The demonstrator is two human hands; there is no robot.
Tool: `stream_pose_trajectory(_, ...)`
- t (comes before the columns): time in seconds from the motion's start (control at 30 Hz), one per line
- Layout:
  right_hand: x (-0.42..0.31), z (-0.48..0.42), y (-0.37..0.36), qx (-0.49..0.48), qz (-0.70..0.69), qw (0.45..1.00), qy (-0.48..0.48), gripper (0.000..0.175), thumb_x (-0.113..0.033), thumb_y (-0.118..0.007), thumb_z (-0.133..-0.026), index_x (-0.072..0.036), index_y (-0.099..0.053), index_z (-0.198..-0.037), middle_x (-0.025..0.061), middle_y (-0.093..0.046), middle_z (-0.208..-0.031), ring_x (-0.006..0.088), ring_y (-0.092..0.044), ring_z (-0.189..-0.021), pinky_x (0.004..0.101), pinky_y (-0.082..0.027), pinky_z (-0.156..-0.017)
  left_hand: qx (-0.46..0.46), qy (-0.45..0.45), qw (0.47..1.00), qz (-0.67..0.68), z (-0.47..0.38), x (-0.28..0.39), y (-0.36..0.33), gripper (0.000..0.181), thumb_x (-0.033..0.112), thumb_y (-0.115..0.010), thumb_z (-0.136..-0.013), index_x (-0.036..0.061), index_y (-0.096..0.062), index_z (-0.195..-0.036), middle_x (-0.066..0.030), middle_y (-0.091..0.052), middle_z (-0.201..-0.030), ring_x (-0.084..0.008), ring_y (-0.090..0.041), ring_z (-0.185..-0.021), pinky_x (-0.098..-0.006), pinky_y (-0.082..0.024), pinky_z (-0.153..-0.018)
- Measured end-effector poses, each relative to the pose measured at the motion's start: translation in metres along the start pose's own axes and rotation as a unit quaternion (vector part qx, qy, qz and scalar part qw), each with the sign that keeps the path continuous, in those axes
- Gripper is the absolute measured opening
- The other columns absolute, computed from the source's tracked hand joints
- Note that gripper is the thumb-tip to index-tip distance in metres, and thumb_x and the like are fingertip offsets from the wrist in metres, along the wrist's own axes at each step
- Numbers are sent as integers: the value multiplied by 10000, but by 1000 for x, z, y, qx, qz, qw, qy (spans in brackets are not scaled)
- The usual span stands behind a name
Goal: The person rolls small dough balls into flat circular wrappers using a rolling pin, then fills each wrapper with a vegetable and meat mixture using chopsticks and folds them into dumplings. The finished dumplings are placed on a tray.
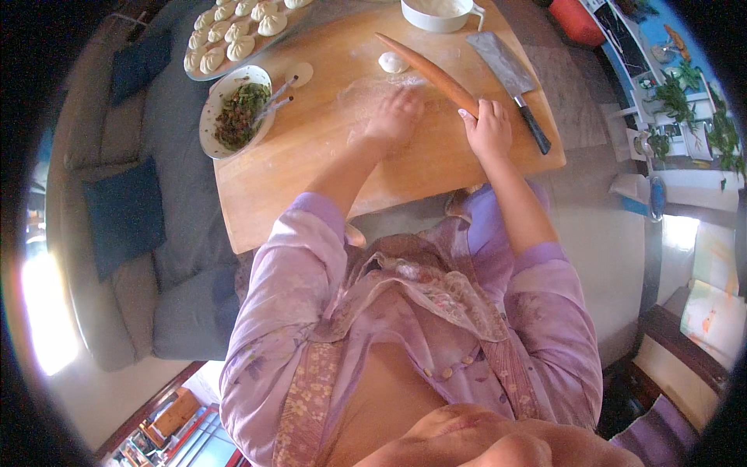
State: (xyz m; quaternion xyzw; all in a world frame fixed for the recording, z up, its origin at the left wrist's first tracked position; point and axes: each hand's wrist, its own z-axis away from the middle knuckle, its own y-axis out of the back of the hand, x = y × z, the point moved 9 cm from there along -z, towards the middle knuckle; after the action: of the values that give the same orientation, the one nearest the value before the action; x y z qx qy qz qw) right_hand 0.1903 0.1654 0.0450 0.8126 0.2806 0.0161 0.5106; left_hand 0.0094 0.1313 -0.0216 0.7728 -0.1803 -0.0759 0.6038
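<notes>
My right hand (490, 125) grips the lower end of a tapered wooden rolling pin (429, 67), whose far end points up and to the left. Blurred, my left hand (397, 114) is over the floured wooden board (280, 192), just below a small dough piece (393, 62); whether its fingers hold anything cannot be told. A flat round dough wrapper (300, 75) lies farther left. Beside it stands a white bowl (208, 125) of chopped green and brown filling (242, 114), with two utensil handles leaning on its rim. Pleated buns (240, 48) sit in rows on a tray at the upper left.
A cleaver (505, 67) with a black handle lies at the board's right side. A white handled container (437, 22) with flour stands at the far edge. To the left is a grey sofa (187, 233) with blue cushions; potted plants (677, 99) are at the right.
</notes>
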Motion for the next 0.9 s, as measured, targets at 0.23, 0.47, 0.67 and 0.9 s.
stream_pose_trajectory(0.23, -10, 1, -13, -33, -37, 998, 46, 462, -405, -657, -814, -28, -573, -1067, 141, -596, -1025, 343, -561, -984, 443, -471, -812, 143, 37, 962, 230, 85, 3, 83, 405, 295, -523, -902, 75, -557, -1240, -146, -454, -1377, -339, -441, -1255, -417, -337, -1067)
stream_pose_trajectory(0.47, 3, 4, -4, 18, -44, 998, -34, 450, -388, -672, -807, -21, -582, -1052, 187, -578, -1014, 378, -554, -968, 465, -460, -808, -35, 271, 961, -47, 38, -22, 62, 616, 481, -370, -948, 138, -284, -1454, -113, -187, -1535, -278, -163, -1419, -496, -158, -1136)
stream_pose_trajectory(0.67, 5, -2, 1, -2, 3, 1000, 11, 444, -406, -671, -802, -39, -594, -1041, 180, -582, -1021, 370, -562, -961, 463, -463, -810, -82, 267, 960, 17, 36, -18, 22, 652, 525, -282, -960, 160, -180, -1491, -57, -52, -1571, -260, -31, -1446, -538, -50, -1138)
stream_pose_trajectory(0.9, -42, 25, -2, -169, -59, 978, 108, 455, -427, -627, -828, -64, -595, -1101, 112, -595, -1070, 337, -579, -969, 448, -470, -812, 134, 233, 960, 77, 115, -42, 103, 643, 480, -297, -966, 111, -192, -1482, -91, -153, -1551, -296, -82, -1438, -500, -58, -1141)
